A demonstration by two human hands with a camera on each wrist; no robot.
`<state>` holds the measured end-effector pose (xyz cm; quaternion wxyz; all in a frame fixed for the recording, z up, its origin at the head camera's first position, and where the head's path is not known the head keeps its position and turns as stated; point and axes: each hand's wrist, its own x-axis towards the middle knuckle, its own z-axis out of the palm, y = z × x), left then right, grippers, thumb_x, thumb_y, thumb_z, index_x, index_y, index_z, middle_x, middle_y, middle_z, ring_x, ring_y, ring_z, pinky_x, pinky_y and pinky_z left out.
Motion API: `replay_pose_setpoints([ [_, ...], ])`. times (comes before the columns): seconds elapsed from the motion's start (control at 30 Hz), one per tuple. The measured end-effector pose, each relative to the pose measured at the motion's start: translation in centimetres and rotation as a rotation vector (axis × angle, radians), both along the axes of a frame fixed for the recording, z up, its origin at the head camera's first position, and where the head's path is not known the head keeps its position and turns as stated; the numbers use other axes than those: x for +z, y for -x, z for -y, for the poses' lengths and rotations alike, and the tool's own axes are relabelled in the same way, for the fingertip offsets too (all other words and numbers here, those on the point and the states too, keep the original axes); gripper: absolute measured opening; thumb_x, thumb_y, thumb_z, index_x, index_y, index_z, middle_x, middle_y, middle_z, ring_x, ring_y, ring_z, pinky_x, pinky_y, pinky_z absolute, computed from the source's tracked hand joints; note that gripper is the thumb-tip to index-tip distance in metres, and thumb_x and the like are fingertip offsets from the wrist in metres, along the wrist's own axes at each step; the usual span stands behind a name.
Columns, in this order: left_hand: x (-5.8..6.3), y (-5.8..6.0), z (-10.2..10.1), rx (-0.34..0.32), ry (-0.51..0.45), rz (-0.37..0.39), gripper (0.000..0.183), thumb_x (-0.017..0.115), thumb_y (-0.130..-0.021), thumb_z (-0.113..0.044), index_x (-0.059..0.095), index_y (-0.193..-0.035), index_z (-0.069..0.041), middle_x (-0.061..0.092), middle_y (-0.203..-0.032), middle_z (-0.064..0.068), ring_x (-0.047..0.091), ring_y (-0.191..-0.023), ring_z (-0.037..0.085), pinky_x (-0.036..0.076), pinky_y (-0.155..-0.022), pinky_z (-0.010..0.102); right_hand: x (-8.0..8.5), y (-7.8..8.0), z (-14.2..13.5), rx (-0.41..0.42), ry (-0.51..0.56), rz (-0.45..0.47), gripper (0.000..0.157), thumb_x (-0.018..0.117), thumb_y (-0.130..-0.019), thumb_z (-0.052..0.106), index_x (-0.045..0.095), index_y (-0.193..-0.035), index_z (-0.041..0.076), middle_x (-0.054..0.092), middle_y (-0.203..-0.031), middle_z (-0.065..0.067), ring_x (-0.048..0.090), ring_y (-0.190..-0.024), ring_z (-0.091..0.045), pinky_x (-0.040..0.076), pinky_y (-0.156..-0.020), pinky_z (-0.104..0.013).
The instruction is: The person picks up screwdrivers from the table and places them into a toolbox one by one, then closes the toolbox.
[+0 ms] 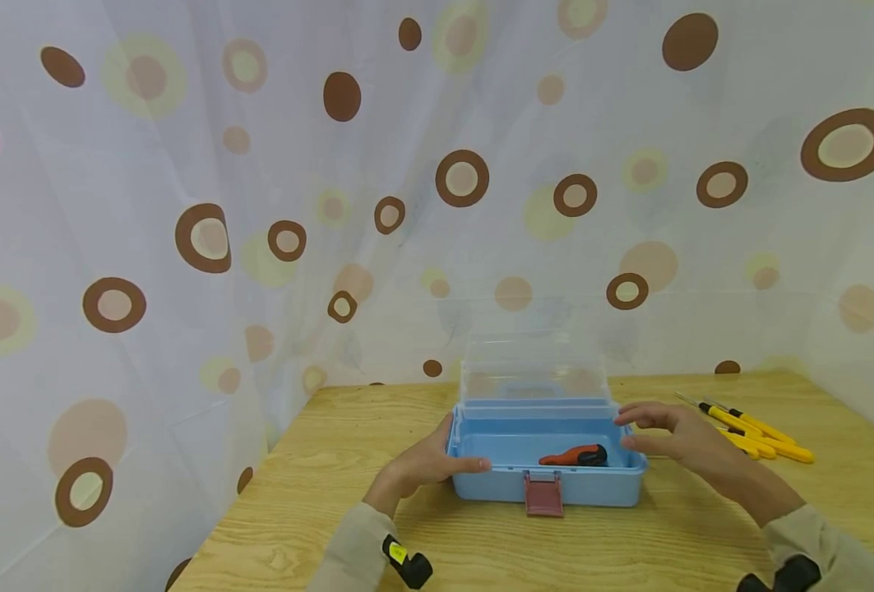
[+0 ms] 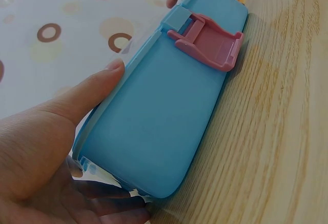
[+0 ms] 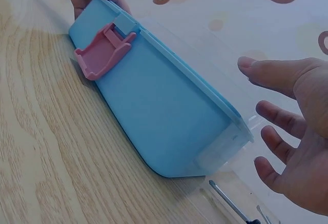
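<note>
A light blue toolbox [image 1: 584, 487] sits on the table, its clear lid [image 1: 533, 370] raised at the back. The pink latch [image 1: 543, 495] on its front hangs down, unfastened. Inside the box lies a tool with an orange and black handle [image 1: 573, 455]; the front wall hides part of it. My left hand [image 1: 427, 460] holds the toolbox at its left end, thumb along the front rim and fingers around the side. Close by the right end, my right hand [image 1: 684, 440] hovers with fingers spread and loosely bent, holding nothing.
Several yellow-handled tools [image 1: 769, 436], screwdrivers among them, lie on the wooden table [image 1: 296, 493] to the right of the toolbox, near the right hand. A white curtain [image 1: 407, 123] with brown circles hangs behind the table and along its sides.
</note>
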<state>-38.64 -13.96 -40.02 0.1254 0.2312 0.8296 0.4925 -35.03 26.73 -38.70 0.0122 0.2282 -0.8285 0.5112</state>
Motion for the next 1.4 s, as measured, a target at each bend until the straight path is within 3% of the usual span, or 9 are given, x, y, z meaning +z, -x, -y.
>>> replay_pose_setpoints([
  [0.17, -0.2, 0.1, 0.0, 0.005, 0.000, 0.002, 0.116, 0.080, -0.090, -0.042, -0.003, -0.167, -0.014, 0.023, -0.167, 0.011, 0.036, -0.144, 0.030, 0.031, -0.115, 0.056, 0.2, 0.0, -0.7, -0.028, -0.017, 0.020, 0.042, 0.068, -0.102, 0.021, 0.062, -0.137, -0.002, 0.045, -0.151, -0.027, 0.037, -0.135, -0.053, 0.047, -0.093, -0.061],
  [0.37, -0.3, 0.0, 0.0, 0.008, -0.004, 0.007, 0.116, 0.081, -0.090, -0.042, -0.001, -0.167, -0.014, 0.029, -0.164, 0.011, 0.040, -0.140, 0.030, 0.034, -0.113, 0.055, 0.4, 0.0, -1.6, -0.041, -0.029, -0.023, 0.040, 0.066, -0.104, 0.019, 0.063, -0.137, -0.002, 0.047, -0.149, -0.027, 0.042, -0.132, -0.049, 0.048, -0.093, -0.051],
  [0.7, -0.1, 0.0, -0.1, -0.014, -0.016, -0.006, 0.114, 0.079, -0.092, -0.038, -0.003, -0.167, -0.013, 0.028, -0.164, 0.013, 0.040, -0.141, 0.032, 0.033, -0.113, 0.055, 0.5, 0.1, -4.4, -0.080, -0.047, -0.032, 0.040, 0.065, -0.105, 0.020, 0.061, -0.140, 0.001, 0.057, -0.140, -0.015, 0.054, -0.117, -0.009, 0.051, -0.086, -0.031],
  [0.83, 0.0, 0.0, -0.1, -0.012, -0.018, 0.002, 0.114, 0.080, -0.091, -0.039, -0.003, -0.167, -0.014, 0.027, -0.165, 0.013, 0.038, -0.142, 0.032, 0.033, -0.113, 0.055, 0.1, 0.2, -5.4, -0.101, -0.051, -0.003, 0.043, 0.065, -0.105, 0.021, 0.059, -0.141, 0.000, 0.058, -0.139, -0.011, 0.053, -0.117, -0.010, 0.050, -0.086, -0.032],
  [0.97, 0.0, 0.0, 0.0, -0.012, -0.018, -0.003, 0.114, 0.080, -0.092, -0.039, -0.003, -0.167, -0.014, 0.025, -0.165, 0.014, 0.037, -0.143, 0.034, 0.033, -0.113, 0.057, -0.4, 0.4, -6.2, -0.136, -0.076, -0.013, 0.042, 0.065, -0.105, 0.023, 0.061, -0.140, 0.002, 0.054, -0.141, 0.001, 0.053, -0.119, -0.014, 0.050, -0.087, -0.035],
  [1.17, 0.1, 0.1, 0.0, -0.010, 0.001, -0.009, 0.113, 0.078, -0.092, -0.039, -0.003, -0.167, -0.014, 0.022, -0.167, 0.012, 0.034, -0.145, 0.032, 0.030, -0.115, 0.056, -1.1, 0.7, -7.4, -0.138, -0.073, -0.027, 0.039, 0.064, -0.105, 0.021, 0.061, -0.139, 0.002, 0.047, -0.130, 0.030, 0.055, -0.111, 0.001, 0.050, -0.084, -0.034],
  [1.27, 0.1, 0.1, 0.0, -0.005, 0.009, -0.005, 0.113, 0.078, -0.093, -0.040, -0.003, -0.167, -0.014, 0.021, -0.168, 0.011, 0.033, -0.146, 0.031, 0.029, -0.115, 0.056, -1.5, 0.7, -7.8, -0.155, -0.095, -0.031, 0.039, 0.064, -0.105, 0.021, 0.061, -0.139, 0.001, 0.046, -0.136, 0.022, 0.054, -0.112, 0.000, 0.050, -0.085, -0.039],
  [1.4, 0.0, 0.1, 0.0, -0.003, 0.016, -0.009, 0.113, 0.078, -0.092, -0.041, -0.003, -0.167, -0.014, 0.022, -0.167, 0.012, 0.034, -0.145, 0.032, 0.030, -0.115, 0.057, -2.0, 0.6, -8.2, -0.184, -0.138, -0.023, 0.043, 0.065, -0.105, 0.024, 0.060, -0.140, -0.002, 0.043, -0.153, -0.016, 0.053, -0.126, -0.029, 0.049, -0.089, -0.050],
])
